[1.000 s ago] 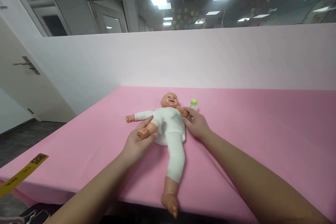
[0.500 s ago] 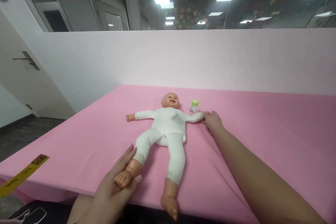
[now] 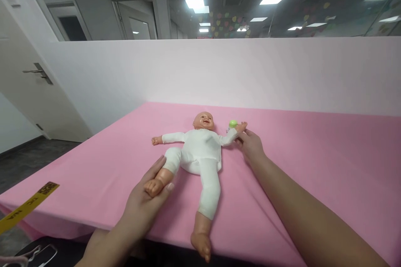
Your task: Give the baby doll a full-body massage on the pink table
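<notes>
A baby doll in a white suit lies on its back, its head toward the wall and its feet toward me. My left hand is closed from below around one lower leg, with the thumb on one side and the fingers on the other. That knee is bent and the leg is raised. With my right hand I grip the doll's arm near the wrist, holding it up off the cloth; part of my fingertips is hidden. Just behind that arm stands a small bottle with a green cap, mostly covered by it.
A pink cloth covers the table, whose front edge runs just before me. A white wall with a window above closes off the back. To the left are a door and a yellow strip with print.
My left hand has pushed the doll's leg up toward its body, bending the knee more. My right hand has lifted the doll's arm, which now covers much of the bottle.
</notes>
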`<state>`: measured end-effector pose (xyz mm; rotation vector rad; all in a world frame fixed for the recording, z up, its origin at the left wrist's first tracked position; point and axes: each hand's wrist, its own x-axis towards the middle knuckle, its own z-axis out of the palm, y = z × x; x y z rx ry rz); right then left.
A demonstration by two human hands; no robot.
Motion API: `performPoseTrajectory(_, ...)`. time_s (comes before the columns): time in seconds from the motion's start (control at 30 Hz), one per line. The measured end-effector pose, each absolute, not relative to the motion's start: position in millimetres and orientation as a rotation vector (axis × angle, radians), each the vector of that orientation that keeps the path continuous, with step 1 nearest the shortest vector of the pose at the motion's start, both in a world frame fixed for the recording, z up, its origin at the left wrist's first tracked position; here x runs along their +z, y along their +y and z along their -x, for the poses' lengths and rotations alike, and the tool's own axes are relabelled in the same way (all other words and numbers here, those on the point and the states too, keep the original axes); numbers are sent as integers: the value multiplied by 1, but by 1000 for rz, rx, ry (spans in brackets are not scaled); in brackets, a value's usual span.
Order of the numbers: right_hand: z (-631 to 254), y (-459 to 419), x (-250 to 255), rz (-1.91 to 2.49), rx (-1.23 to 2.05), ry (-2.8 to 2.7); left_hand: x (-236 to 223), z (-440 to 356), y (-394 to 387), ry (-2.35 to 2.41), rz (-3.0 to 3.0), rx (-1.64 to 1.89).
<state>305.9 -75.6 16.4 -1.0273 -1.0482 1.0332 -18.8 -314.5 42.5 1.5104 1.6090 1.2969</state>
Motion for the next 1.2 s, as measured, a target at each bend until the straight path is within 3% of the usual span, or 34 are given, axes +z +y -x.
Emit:
performPoseTrajectory(0.17,-283,-103,25,1010,836,-1432,53,9,-273,1512,-1578,1313)
performPoseTrajectory(0.37,-266,-117,24,872,268,-2140,56,-3,-225,1399,-1609,1278)
performPoseTrajectory(0.63,-271,-105,7,937,-27,-2339,43,-7,-198,1362,-1508,1286)
performPoseTrajectory(0.9,-269,-109,14,946,261,-2178,49,-4,-229,1363,-1498,1324)
performPoseTrajectory(1.2,-296,-77,5,1159,854,-1311,42,7,-313,1530,-1531,1331)
